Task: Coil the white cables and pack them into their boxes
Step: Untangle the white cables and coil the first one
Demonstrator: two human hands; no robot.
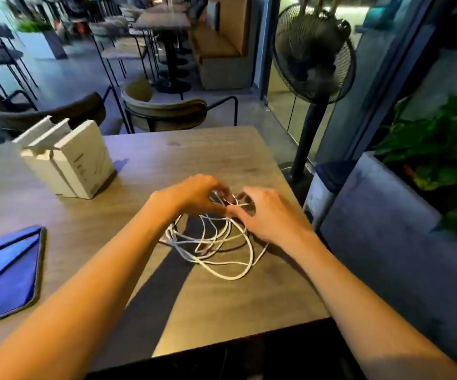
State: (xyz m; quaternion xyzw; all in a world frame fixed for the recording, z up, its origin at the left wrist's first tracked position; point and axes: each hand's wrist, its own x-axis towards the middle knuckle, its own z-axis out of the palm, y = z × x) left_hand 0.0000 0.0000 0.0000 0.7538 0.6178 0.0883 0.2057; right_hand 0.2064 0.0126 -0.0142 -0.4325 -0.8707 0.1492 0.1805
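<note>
A loose tangle of white cables (216, 248) lies on the wooden table (167, 157) near its right edge. My left hand (194, 193) hovers over the far side of the tangle, its curled fingers pinching cable strands. My right hand (268, 212) meets it from the right and pinches a strand between thumb and fingers. Several white boxes (68, 157) stand upright at the table's far left with their top flaps open. How many cables make up the tangle is unclear.
A dark phone (10, 272) lies face up at the table's left. Chairs (164, 111) stand beyond the far edge. A black standing fan (313, 53) and a planter with green leaves (436, 154) are off the right edge.
</note>
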